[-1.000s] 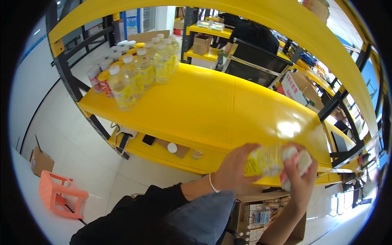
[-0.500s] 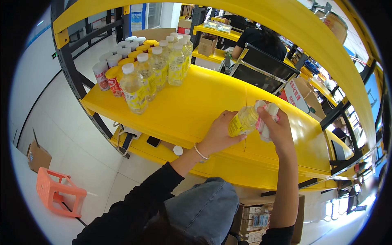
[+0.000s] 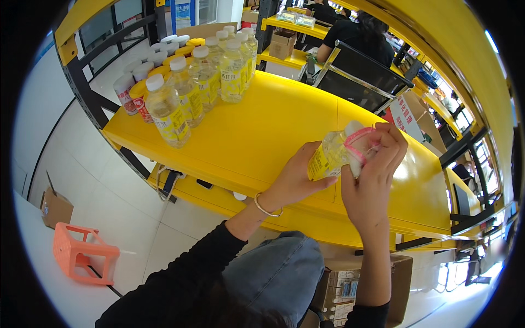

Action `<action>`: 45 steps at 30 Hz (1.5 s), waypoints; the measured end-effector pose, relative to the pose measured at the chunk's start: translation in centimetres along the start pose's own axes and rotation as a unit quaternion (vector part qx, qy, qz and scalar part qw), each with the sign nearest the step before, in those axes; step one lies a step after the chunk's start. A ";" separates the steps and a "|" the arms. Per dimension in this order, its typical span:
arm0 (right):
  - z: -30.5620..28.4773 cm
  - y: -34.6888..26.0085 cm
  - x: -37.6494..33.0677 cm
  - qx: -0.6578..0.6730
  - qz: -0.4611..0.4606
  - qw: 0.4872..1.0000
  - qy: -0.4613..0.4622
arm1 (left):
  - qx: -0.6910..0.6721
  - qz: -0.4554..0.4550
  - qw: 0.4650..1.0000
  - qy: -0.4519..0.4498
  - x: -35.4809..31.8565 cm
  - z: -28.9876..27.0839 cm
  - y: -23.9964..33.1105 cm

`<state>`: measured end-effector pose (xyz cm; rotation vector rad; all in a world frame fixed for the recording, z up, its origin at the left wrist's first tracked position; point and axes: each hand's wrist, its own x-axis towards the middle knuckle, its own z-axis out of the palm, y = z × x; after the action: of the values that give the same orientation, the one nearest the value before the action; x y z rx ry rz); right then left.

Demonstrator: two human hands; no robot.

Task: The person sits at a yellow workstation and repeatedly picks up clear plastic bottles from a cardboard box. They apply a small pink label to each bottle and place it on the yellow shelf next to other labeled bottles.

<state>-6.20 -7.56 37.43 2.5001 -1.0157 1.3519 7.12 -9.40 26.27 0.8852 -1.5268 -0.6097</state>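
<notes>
Over the right part of the yellow shelf (image 3: 284, 131), my left hand (image 3: 301, 177) is closed round a clear plastic bottle (image 3: 325, 158) with a yellow label, tilted with its top to the upper right. My right hand (image 3: 374, 175) grips a white cloth with pink edging (image 3: 358, 143), pressed against the bottle's top end. The cloth covers the cap end, so I cannot see the cap. Matching bottles with white caps (image 3: 169, 115) stand in rows on the shelf's left part, beside several cans with yellow and grey lids (image 3: 141, 98).
A phone (image 3: 204, 184) and a white round lid (image 3: 239, 195) lie on the lower shelf. An orange stool (image 3: 87, 254) stands on the floor at left, near a cardboard box (image 3: 56, 208). Another open box (image 3: 402, 284) sits below right. Beyond the shelf, a person sits in a black chair (image 3: 358, 82).
My right hand has turned and shifted its hold, with the cloth now spread over the bottle's top end. The bottle stays in my left hand. The whole view has shifted slightly.
</notes>
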 end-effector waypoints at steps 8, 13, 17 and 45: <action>0.9 1.8 -1.6 0.152 0.036 0.977 0.148 | -0.023 -0.003 1.000 0.013 0.3 0.5 0.7; 1.7 2.7 -1.8 0.051 -0.072 0.993 0.077 | -0.022 -0.023 0.999 -0.006 0.0 0.3 0.2; 2.2 3.1 -3.0 -0.008 -0.073 0.995 0.064 | -0.012 -0.048 0.999 -0.021 0.2 -0.1 1.0; -2.2 3.4 -7.2 0.170 0.063 0.949 -0.259 | -0.108 -0.055 0.992 0.014 0.0 0.6 1.1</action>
<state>-12.55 -5.66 32.42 3.2109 -1.1218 0.9790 6.30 -8.80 27.04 0.8113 -1.3634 -0.8237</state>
